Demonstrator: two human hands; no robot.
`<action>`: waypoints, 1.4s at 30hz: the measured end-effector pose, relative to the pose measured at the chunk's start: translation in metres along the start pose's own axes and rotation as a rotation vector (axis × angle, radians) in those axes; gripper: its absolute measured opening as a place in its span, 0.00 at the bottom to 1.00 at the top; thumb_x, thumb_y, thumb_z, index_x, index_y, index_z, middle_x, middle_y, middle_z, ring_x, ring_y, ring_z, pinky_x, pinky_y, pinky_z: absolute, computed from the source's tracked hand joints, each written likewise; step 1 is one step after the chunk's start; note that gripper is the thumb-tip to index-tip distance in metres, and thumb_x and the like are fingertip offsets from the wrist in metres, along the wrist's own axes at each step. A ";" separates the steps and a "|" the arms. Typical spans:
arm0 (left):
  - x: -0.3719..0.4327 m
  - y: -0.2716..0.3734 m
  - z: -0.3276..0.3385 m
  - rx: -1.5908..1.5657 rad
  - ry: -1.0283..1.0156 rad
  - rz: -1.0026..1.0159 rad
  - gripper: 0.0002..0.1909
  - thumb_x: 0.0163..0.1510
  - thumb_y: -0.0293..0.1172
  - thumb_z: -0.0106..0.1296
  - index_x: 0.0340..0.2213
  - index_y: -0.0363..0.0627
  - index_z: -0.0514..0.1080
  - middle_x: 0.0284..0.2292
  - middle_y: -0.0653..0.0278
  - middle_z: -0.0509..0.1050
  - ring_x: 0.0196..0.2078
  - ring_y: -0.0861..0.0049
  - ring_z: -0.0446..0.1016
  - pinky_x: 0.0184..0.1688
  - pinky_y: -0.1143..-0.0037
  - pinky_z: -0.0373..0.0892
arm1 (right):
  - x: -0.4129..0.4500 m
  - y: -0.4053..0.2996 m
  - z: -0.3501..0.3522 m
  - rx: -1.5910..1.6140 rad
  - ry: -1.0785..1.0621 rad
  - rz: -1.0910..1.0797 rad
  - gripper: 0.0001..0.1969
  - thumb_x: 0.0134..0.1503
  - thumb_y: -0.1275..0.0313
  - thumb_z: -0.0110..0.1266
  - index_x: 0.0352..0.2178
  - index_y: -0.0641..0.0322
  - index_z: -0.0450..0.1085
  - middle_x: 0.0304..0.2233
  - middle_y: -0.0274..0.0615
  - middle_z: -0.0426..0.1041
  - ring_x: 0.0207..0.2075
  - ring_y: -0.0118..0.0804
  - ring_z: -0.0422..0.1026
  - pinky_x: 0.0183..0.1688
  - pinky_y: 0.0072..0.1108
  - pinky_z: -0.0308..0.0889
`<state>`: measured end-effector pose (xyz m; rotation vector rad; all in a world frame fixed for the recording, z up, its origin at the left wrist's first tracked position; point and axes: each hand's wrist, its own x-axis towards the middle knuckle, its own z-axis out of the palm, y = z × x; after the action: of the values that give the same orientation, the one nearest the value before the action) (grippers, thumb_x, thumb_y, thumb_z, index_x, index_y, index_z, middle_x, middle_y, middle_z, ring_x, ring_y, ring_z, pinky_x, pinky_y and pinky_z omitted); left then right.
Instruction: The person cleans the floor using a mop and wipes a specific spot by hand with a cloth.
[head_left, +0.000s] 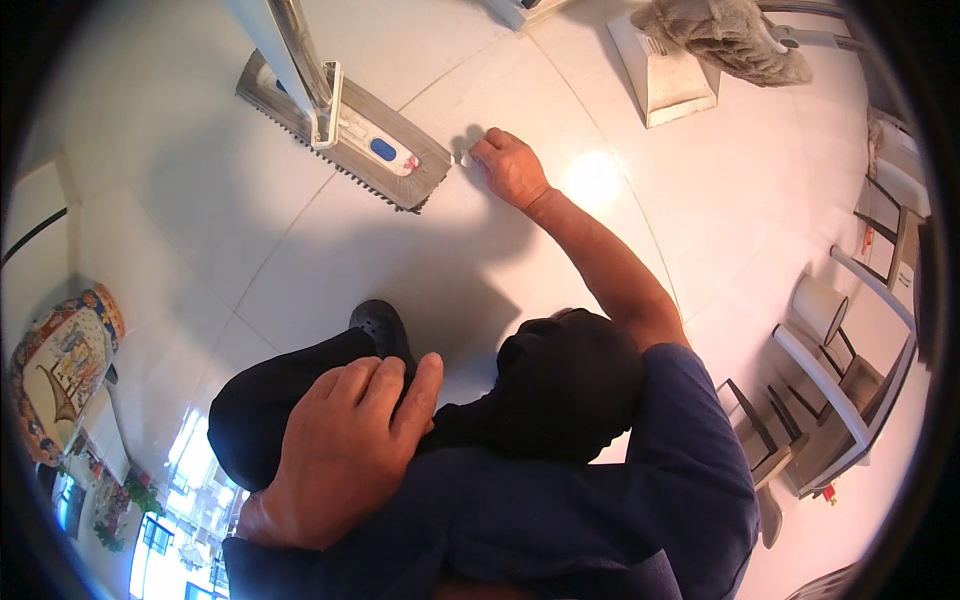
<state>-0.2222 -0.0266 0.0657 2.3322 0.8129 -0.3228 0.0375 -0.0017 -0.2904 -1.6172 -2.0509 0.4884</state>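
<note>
My right hand (514, 169) reaches down near the white tiled floor (465, 255). Its fingertips pinch a small white scrap (466, 159), too small to identify. Just left of that hand lies the end of a flat mop head (352, 139), grey with blue oval parts and a fringed edge. A metal mop handle (300, 45) rises from its white hinged bracket (328, 105). My left hand (352, 442), fingers loosely apart and holding nothing visible, is over my black-trousered left leg (289, 397). Below the left knee shows a dark clog (380, 324).
A white dustpan (679, 90) stands at the upper right, with a grey fluffy mop pad (727, 37) over it. Along the right are a table (847, 435), several chairs and a white bin (821, 307). A patterned upholstered piece (71, 367) stands at left.
</note>
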 end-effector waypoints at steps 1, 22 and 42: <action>-0.002 0.001 0.000 -0.016 -0.007 0.002 0.27 0.44 0.32 0.62 0.48 0.42 0.71 0.37 0.56 0.73 0.41 0.65 0.73 0.43 0.69 0.71 | -0.002 -0.001 0.000 0.037 0.013 0.018 0.05 0.45 0.77 0.50 0.26 0.58 0.69 0.28 0.44 0.68 0.32 0.47 0.71 0.33 0.32 0.69; -0.009 0.007 0.001 0.010 0.026 -0.015 0.27 0.44 0.31 0.61 0.47 0.40 0.71 0.36 0.56 0.73 0.40 0.64 0.72 0.43 0.68 0.71 | 0.014 -0.013 0.006 0.018 0.024 0.061 0.01 0.47 0.75 0.52 0.23 0.60 0.68 0.27 0.46 0.69 0.29 0.51 0.72 0.32 0.35 0.69; -0.013 0.033 0.011 0.091 0.025 0.032 0.28 0.41 0.31 0.62 0.47 0.40 0.71 0.36 0.58 0.73 0.39 0.66 0.72 0.43 0.69 0.70 | -0.076 -0.051 -0.065 2.112 0.139 0.829 0.09 0.60 0.71 0.50 0.36 0.68 0.67 0.35 0.46 0.73 0.32 0.37 0.74 0.36 0.22 0.74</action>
<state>-0.2117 -0.0597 0.0784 2.4355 0.7873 -0.3237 0.0482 -0.0882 -0.2203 -0.7103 0.1029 1.7598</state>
